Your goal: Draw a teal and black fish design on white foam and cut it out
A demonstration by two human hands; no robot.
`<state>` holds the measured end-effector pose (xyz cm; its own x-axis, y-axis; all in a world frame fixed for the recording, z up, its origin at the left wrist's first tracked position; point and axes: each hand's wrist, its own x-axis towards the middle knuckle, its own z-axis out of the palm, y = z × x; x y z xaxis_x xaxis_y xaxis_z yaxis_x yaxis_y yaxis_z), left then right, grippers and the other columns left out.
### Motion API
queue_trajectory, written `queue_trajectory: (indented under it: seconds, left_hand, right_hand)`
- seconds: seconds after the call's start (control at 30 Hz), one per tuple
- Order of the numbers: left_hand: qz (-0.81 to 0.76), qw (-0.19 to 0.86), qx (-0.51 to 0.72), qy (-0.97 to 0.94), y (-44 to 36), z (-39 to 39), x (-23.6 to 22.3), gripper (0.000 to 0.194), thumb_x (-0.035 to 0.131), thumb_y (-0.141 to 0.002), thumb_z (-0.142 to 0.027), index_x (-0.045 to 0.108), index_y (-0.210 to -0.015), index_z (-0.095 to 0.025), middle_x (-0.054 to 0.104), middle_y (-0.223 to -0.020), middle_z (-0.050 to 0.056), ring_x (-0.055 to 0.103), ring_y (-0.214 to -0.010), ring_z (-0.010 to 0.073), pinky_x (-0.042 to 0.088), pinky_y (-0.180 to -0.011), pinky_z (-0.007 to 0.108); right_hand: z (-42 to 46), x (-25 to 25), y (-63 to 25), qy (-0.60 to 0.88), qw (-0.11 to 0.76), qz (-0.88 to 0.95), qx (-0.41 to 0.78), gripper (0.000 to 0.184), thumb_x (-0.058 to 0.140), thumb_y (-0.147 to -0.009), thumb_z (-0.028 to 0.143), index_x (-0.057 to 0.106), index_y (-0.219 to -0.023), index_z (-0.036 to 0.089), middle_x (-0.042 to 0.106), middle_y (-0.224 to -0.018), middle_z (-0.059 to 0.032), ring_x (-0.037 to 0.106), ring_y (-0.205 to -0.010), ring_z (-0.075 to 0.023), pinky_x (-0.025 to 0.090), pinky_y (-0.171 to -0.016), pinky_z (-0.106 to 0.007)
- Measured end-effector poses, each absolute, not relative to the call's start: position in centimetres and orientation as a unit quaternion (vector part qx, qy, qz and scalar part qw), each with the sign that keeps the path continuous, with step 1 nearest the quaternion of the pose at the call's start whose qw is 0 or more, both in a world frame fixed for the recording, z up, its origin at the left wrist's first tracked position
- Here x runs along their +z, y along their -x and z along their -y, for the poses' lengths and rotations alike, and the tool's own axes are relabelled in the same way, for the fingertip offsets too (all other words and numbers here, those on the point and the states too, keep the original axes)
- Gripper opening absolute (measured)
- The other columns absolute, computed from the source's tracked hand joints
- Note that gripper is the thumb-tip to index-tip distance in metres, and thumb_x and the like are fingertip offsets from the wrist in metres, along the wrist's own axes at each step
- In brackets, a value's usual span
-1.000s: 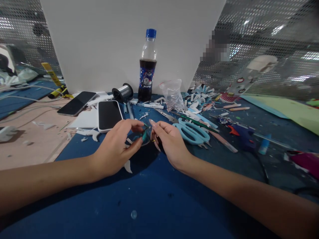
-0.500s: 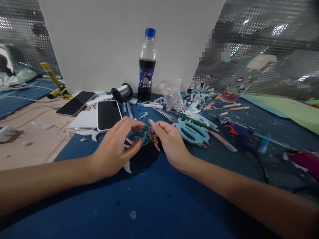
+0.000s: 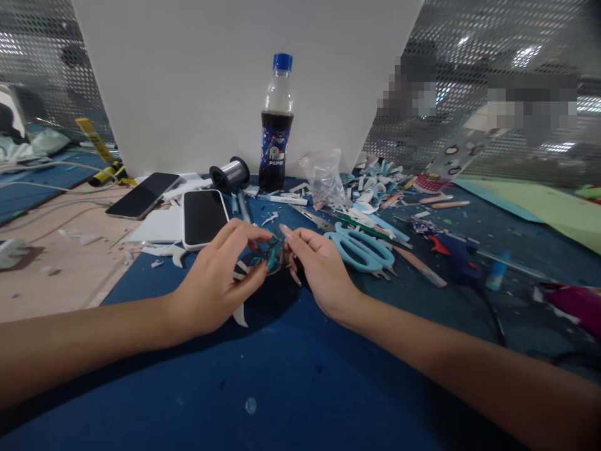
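Head view: left hand [image 3: 230, 269], holding small teal piece [image 3: 273, 255]; right hand [image 3: 319, 266], fingers pinched, left of our blue scissors [image 3: 361, 247].

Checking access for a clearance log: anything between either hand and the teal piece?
Nothing visible. The teal piece sits between the left hand's thumb and finger; the right hand's fingertips are right beside it, contact unclear. Scissors lie beyond the right hand, white phone beyond the left.
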<state>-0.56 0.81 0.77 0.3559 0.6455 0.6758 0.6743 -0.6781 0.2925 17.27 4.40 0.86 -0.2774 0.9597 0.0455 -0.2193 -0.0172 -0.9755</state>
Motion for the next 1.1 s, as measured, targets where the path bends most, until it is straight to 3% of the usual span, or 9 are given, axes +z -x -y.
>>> queue_trajectory:
  seconds: [0.5, 1.1]
  left_hand:
    - [0.407, 0.014, -0.402, 0.82, 0.52, -0.71, 0.73, 0.022, 0.049, -0.096, -0.009, 0.058, -0.116, -0.015, 0.054, -0.105, 0.006, 0.058, -0.097, 0.0147, 0.057, -0.085, 0.024]
    - [0.414, 0.007, -0.4, 0.818, 0.55, -0.64, 0.78, 0.024, 0.05, -0.096, -0.008, 0.055, -0.117, -0.019, 0.051, -0.11, 0.006, 0.06, -0.096, 0.0149, 0.061, -0.085, 0.029]
  right_hand:
    - [-4.31, 1.1, -17.2, 0.368, 0.478, 0.501, 0.621, 0.055, 0.091, -0.066, 0.058, 0.053, -0.06, 0.019, 0.045, -0.043, 0.0098, 0.038, -0.034, -0.0031, 0.032, -0.035, -0.016]
    - [-4.15, 1.0, -17.41, 0.379, 0.466, 0.528, 0.6, 0.052, 0.081, -0.08, 0.059, 0.052, -0.062, 0.02, 0.043, -0.046, 0.0087, 0.038, -0.037, -0.0043, 0.033, -0.037, -0.018]
